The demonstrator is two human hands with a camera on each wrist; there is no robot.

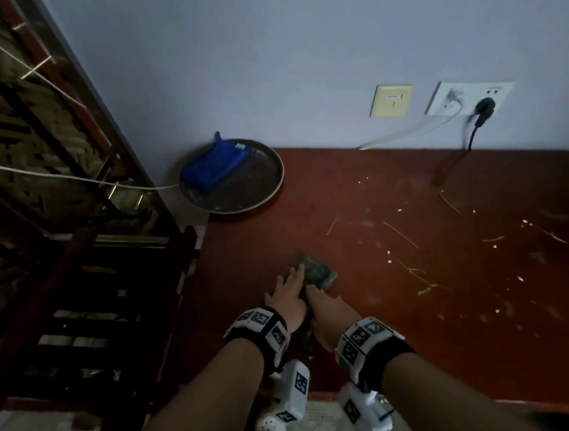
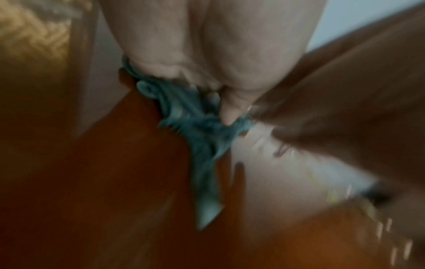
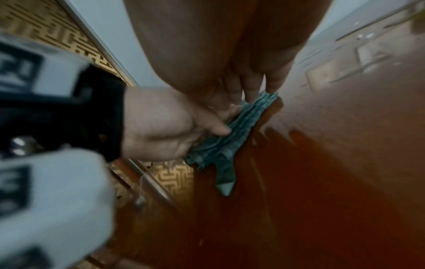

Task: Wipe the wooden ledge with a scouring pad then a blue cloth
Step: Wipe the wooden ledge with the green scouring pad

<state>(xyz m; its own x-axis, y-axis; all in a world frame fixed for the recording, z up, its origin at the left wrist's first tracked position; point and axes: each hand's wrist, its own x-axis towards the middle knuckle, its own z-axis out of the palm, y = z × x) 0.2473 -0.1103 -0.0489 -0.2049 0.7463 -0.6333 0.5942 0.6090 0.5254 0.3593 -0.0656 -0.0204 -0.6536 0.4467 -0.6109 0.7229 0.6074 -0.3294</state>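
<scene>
A crumpled dark green scouring pad (image 1: 317, 271) lies on the reddish wooden ledge (image 1: 422, 306), near its left end. My left hand (image 1: 288, 292) lies over the pad's left side with fingers stretched along it. In the right wrist view the left hand (image 3: 174, 127) pinches the pad (image 3: 232, 132) between thumb and fingers. My right hand (image 1: 319, 300) sits close beside it, fingertips (image 3: 253, 91) down on the pad's far end. The left wrist view is blurred, with the pad (image 2: 200, 131) bunched under the thumb. A folded blue cloth (image 1: 215, 164) rests in a round dark tray (image 1: 260, 190) at the ledge's back left corner.
Pale specks and thin straw bits (image 1: 415, 271) litter the ledge to the right of my hands. A wall socket (image 1: 468, 96) with a black plug (image 1: 485, 106) and cables sits above the back edge. A dark wooden frame (image 1: 113, 316) stands left of the ledge.
</scene>
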